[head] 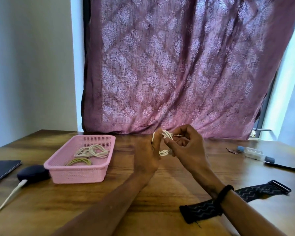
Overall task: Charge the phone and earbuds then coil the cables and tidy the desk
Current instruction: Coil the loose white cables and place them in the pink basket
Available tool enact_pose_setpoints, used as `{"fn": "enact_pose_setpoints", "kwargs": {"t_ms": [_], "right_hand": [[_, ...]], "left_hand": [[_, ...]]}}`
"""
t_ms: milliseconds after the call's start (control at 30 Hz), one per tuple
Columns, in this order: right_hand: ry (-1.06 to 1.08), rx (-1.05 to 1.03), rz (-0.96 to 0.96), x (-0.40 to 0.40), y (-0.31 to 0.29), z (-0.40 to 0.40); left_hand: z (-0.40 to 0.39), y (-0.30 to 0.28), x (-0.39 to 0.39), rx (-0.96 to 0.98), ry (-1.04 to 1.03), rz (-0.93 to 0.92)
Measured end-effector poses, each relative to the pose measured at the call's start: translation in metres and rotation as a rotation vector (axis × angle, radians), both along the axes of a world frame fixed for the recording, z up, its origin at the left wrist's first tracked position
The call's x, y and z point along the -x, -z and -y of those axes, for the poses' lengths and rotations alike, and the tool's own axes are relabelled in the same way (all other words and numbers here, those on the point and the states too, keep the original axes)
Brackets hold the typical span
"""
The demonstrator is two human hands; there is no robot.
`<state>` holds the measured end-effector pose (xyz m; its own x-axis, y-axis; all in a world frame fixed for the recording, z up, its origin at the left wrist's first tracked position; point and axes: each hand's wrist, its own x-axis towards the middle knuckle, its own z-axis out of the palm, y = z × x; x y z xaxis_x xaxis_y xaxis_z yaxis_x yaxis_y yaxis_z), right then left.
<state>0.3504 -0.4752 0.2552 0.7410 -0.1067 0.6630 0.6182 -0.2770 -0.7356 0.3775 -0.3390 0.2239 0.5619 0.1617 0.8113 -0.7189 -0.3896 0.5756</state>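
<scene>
A white cable (166,135) is looped in a coil around my left hand (147,155), which stands upright over the middle of the desk. My right hand (186,149) pinches the cable's plug end beside the coil. To the left, a pink basket (80,172) holds a coiled white cable (92,150) and a coiled yellowish cable (79,161). At the far left lies a dark phone (2,169), and beside it a dark earbuds case (32,172) with a white charging cable (8,196) plugged in.
A black patterned strap (255,191) lies on the wooden desk (109,198) under my right wrist. A dark flat device (286,154) and a white-and-blue object (254,154) sit at the right. A pink curtain (177,65) hangs behind the desk.
</scene>
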Motion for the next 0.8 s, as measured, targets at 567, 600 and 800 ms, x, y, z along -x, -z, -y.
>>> {"fn": "enact_pose_setpoints", "kwargs": {"t_ms": [567, 600, 800], "right_hand": [[-0.168, -0.15, -0.104, -0.005, 0.001, 0.003], [-0.189, -0.171, -0.119, -0.006, 0.001, 0.004], [-0.386, -0.301, -0.268, -0.01, 0.005, 0.009]], "left_hand": [[-0.008, -0.004, -0.008, 0.272, -0.002, -0.125], [-0.009, -0.003, -0.011, 0.272, -0.006, -0.134], [-0.002, -0.006, -0.002, 0.175, 0.044, -0.1]]}}
